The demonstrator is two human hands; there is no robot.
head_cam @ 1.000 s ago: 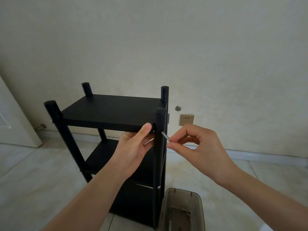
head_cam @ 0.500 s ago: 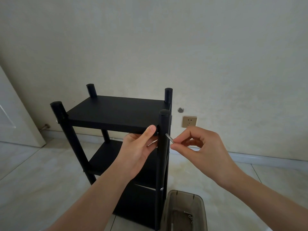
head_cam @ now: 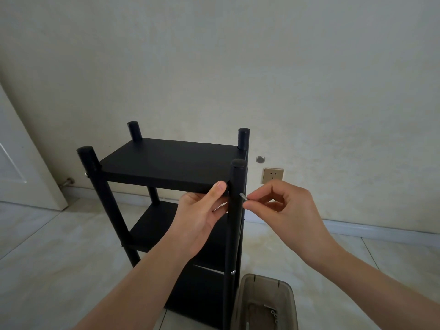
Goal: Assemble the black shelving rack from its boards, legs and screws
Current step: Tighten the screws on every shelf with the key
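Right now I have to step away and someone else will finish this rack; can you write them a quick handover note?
Left hand: holds the top board at its near right corner, thumb on the board edge beside the near right leg.
Right hand: pinches a screw, its tip at that leg level with the top board.
Rack: stands upright on the floor, four legs up, three boards in place. Screw heads show at the near left leg and lower on the near right leg.
Left: drive this screw in, then check the joints hidden from view. Spare screws lie in the tray at the rack's foot.
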